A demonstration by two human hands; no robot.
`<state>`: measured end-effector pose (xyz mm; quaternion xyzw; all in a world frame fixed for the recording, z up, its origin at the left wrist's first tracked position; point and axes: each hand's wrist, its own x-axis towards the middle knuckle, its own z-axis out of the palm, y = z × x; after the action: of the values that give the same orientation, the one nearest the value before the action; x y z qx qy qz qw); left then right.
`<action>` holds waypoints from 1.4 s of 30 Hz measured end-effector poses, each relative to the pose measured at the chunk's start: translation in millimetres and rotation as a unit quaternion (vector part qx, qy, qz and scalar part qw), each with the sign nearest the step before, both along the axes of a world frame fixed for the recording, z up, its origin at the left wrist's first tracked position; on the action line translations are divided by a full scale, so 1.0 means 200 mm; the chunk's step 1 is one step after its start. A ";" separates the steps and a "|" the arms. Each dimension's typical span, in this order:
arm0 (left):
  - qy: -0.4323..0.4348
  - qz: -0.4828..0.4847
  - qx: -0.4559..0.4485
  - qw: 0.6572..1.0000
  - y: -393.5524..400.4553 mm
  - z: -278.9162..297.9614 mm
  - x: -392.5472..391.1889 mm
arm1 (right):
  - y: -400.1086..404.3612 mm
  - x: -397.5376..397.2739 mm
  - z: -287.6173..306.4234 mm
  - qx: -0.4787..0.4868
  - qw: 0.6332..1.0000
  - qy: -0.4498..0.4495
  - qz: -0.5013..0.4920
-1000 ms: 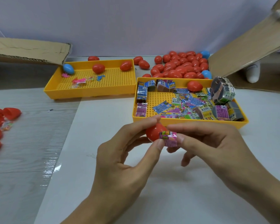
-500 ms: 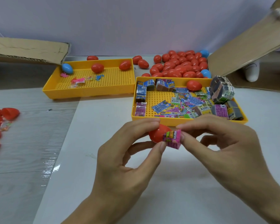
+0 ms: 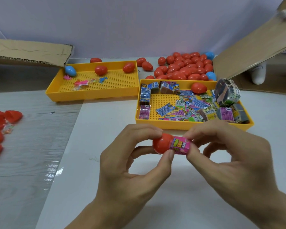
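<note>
Left hand (image 3: 130, 171) pinches red capsule half (image 3: 160, 143), right hand (image 3: 229, 162) pinches pink folded packet (image 3: 181, 145) at its mouth, above desk (image 3: 106, 195), just before near edge of yellow tray (image 3: 188, 126). Packet seems part-inserted; best pushed square, capsule steadied

The egg shell (image 3: 160, 143) toward the table's near edge is plain glossy red. The packet (image 3: 182, 145) against it is pink with yellow and green lettering. The left tray (image 3: 92, 95) and right tray (image 3: 188, 125) are yellow with a grid of small holes. The heap of eggs (image 3: 185, 70) at the far edge is red, with two blue. The leaflets (image 3: 188, 108) are printed blue, pink, yellow and green. The table (image 3: 106, 129) is white, with grey wood grain towards its left edge.
</note>
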<state>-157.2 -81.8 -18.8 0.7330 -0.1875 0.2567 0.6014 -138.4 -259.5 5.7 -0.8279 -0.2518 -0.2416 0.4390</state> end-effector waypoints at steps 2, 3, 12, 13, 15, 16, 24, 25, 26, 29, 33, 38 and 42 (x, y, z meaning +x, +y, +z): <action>0.000 -0.005 -0.001 1.000 0.00 0.00 0.00 | 0.01 0.00 0.00 -0.012 1.000 -0.002 -0.001; -0.002 -0.006 0.000 1.000 0.00 0.00 0.00 | 0.01 0.00 0.00 -0.020 1.000 -0.003 -0.001; -0.048 0.027 0.077 0.995 0.01 0.01 0.00 | 0.01 0.00 0.02 -0.035 0.997 0.065 -0.010; -0.055 0.034 0.084 0.994 0.01 0.01 0.00 | 0.01 -0.01 0.02 -0.035 0.996 0.083 -0.002; -0.061 0.043 0.088 0.993 0.00 0.01 0.00 | 0.01 0.00 0.03 -0.012 0.990 0.139 0.020; -0.059 0.042 0.087 0.994 0.01 0.01 0.00 | 0.00 0.00 0.03 0.006 0.985 0.169 0.029; 0.013 -0.028 0.010 0.999 0.01 -0.01 0.00 | -0.03 0.03 0.05 0.053 0.966 0.249 0.043; 0.019 -0.033 0.006 0.999 0.01 -0.01 0.00 | -0.03 0.03 0.06 0.052 0.966 0.249 0.042; 0.022 -0.037 0.005 0.999 0.01 -0.01 0.01 | -0.03 0.03 0.06 0.050 0.966 0.250 0.040; 0.024 -0.046 0.008 0.999 0.02 -0.01 0.01 | -0.03 0.03 0.06 0.036 0.968 0.247 0.029; 0.026 -0.049 0.002 0.998 0.01 -0.03 0.02 | -0.02 0.02 0.07 -0.024 0.980 0.199 0.019; 0.028 -0.049 -0.014 0.998 0.01 -0.03 0.02 | -0.04 0.03 0.07 0.001 0.968 0.250 0.040; 0.033 -0.055 -0.032 0.997 0.01 -0.03 0.02 | -0.04 0.05 0.08 0.026 0.948 0.306 0.087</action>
<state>-154.1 -79.2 -25.2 0.7103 -0.1989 0.2049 0.6433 -128.5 -267.5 20.8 -0.8252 -0.1701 0.0562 0.5356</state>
